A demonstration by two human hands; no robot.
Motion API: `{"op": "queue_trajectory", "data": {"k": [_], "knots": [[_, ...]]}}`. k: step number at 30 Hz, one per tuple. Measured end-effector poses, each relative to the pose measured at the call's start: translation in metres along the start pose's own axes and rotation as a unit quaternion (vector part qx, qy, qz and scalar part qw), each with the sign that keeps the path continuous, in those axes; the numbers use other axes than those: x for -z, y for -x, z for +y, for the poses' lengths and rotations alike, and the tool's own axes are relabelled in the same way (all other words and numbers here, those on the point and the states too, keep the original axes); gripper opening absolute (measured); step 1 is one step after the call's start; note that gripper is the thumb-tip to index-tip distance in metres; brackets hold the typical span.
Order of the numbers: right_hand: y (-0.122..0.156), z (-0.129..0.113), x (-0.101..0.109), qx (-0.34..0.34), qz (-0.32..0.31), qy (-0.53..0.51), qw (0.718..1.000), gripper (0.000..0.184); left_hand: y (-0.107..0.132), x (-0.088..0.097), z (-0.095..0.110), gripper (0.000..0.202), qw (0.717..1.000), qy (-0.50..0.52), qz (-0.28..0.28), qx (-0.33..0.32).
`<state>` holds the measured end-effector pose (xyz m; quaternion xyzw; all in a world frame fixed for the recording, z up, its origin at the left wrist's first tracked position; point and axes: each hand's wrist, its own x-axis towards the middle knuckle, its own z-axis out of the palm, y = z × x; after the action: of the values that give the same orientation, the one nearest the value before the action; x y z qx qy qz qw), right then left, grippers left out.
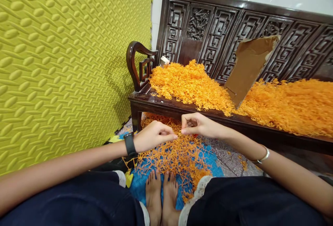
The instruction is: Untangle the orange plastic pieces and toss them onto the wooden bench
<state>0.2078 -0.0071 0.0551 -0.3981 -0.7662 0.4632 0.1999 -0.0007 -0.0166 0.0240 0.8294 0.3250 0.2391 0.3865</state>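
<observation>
Orange strands (177, 160) on blue sheet (138, 187), lower centre; two heaps (187, 83), one cardboard (247, 66) on bench (166, 105), upper right; one mat (65, 63), left. Left hand (151, 136), right hand (201, 126): narrow grips, contents unclear.

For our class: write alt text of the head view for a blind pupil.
Left hand and right hand, fingers nearly meeting, hover above tangled orange strands on a blue sheet. Behind, a dark carved bench holds two orange heaps, cardboard between them.
</observation>
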Motion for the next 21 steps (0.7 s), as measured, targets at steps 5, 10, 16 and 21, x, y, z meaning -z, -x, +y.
{"op": "queue_trajectory", "data": {"k": [5,10,16,21], "knots": [[-0.001,0.001,0.009,0.003,0.044,-0.022,0.999,0.035,-0.002,0.003,-0.002,0.033,0.999,0.039,0.03,0.009],[-0.002,-0.003,0.013,0.01,0.057,-0.028,0.998,0.032,-0.004,0.002,-0.003,0.029,0.993,0.106,0.051,0.01],[-0.004,0.0,0.016,0.009,0.062,-0.016,0.998,0.031,0.0,0.0,-0.003,0.03,0.993,0.096,0.059,0.02],[0.018,0.037,0.071,0.043,0.317,-0.034,0.947,0.035,0.015,0.023,-0.019,0.031,0.983,0.097,0.14,0.066]]}}
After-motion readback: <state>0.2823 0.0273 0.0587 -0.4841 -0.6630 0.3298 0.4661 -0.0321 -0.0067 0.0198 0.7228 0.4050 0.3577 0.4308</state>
